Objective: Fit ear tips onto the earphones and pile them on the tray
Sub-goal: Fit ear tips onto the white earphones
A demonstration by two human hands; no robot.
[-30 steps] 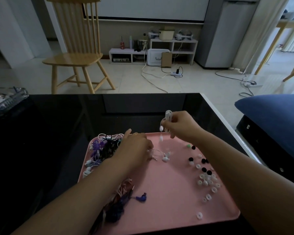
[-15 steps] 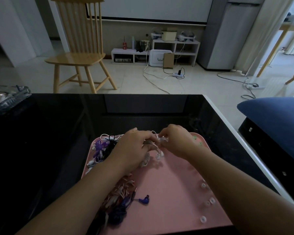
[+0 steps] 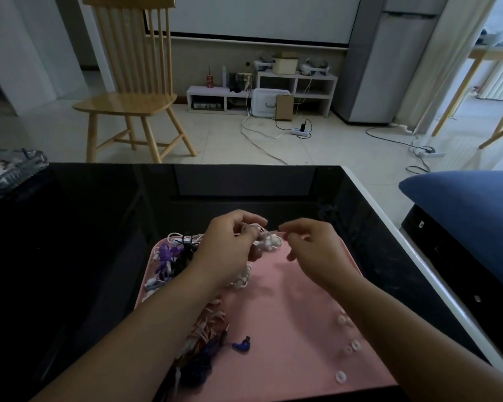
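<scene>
A pink tray (image 3: 288, 352) lies on the black table. Above its far edge my left hand (image 3: 227, 253) grips a bundled white earphone (image 3: 269, 242), the cord looped round its fingers. My right hand (image 3: 314, 250) pinches the thin cord just right of the bundle, its other fingers curled. A pile of purple, black and white earphones (image 3: 172, 256) fills the tray's left side, with more tangled cords (image 3: 204, 338) and a blue earbud (image 3: 242, 345) nearer me. White ear tips (image 3: 350, 343) lie scattered at the tray's right; my right forearm hides some.
The glossy black table (image 3: 99, 227) has a white right edge. A glass dish (image 3: 6, 169) sits at its far left corner. A wooden chair (image 3: 134, 91) stands beyond the table. A blue cushion (image 3: 471, 210) lies to the right.
My right hand came down from above the tray with the white earphone and met my left hand. The bundle now sits in my left hand while the right holds only the cord.
</scene>
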